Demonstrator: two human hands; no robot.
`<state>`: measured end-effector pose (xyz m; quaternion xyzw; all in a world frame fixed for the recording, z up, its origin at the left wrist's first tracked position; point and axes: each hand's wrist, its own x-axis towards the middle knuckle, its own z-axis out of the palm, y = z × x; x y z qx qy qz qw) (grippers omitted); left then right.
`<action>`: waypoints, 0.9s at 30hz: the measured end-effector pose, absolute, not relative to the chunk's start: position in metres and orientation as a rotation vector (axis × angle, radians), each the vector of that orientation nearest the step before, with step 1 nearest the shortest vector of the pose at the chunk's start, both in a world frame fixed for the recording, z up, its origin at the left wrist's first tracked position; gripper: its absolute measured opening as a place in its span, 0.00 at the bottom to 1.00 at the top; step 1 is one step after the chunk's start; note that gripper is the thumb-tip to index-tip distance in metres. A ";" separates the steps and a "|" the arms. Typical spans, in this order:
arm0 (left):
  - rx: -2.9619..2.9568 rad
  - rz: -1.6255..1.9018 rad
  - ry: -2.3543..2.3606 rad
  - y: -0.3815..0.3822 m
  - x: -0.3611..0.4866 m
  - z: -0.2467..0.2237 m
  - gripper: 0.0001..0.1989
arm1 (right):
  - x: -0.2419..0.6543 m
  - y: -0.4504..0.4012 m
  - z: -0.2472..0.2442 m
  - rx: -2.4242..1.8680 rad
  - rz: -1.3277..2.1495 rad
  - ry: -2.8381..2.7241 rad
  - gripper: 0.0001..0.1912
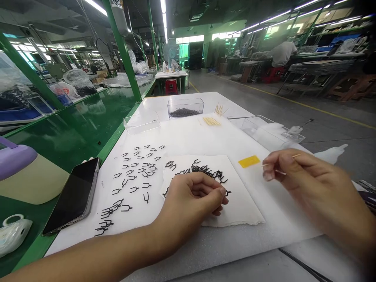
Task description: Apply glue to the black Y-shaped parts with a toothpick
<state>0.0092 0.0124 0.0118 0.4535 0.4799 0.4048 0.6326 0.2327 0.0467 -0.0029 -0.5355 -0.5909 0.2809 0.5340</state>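
My left hand (195, 199) is over a sheet of white paper (246, 207), thumb and index finger pinched. A small black forked piece (228, 193) shows at those fingertips. Just behind the hand lies a pile of similar black forked pieces (205, 170), partly hidden by my knuckles. To the left, several more black forked pieces (134, 189) are spread over the white foam sheet (188, 137). My right hand (311, 180), raised at the right, pinches a thin wooden toothpick (296, 156). Near its fingertips lies a yellow rectangle (249, 161).
Toothpicks (212, 121) lie at the back of the table. A clear box (185, 107) there holds small dark pieces. Another clear tray (142, 124) is at left, and a clear container (270, 133) at right. A phone (73, 196) rests along the left edge beside a purple-and-cream object (32, 176).
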 end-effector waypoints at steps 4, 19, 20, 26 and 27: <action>1.044 0.883 1.091 0.013 0.009 0.009 0.04 | 0.215 0.026 -0.007 -1.127 0.919 -1.500 0.17; 1.107 0.853 1.099 0.012 0.008 0.005 0.02 | 0.218 0.020 -0.017 -1.057 0.868 -1.745 0.11; 1.111 0.846 1.109 0.012 0.008 0.005 0.02 | 0.217 0.020 -0.017 -1.051 0.860 -1.737 0.11; 1.131 0.833 1.122 0.012 0.008 0.005 0.02 | 0.214 0.020 -0.015 -1.041 0.850 -1.742 0.10; 1.134 0.831 1.121 0.012 0.009 0.005 0.02 | 0.214 0.021 -0.014 -1.038 0.847 -1.748 0.10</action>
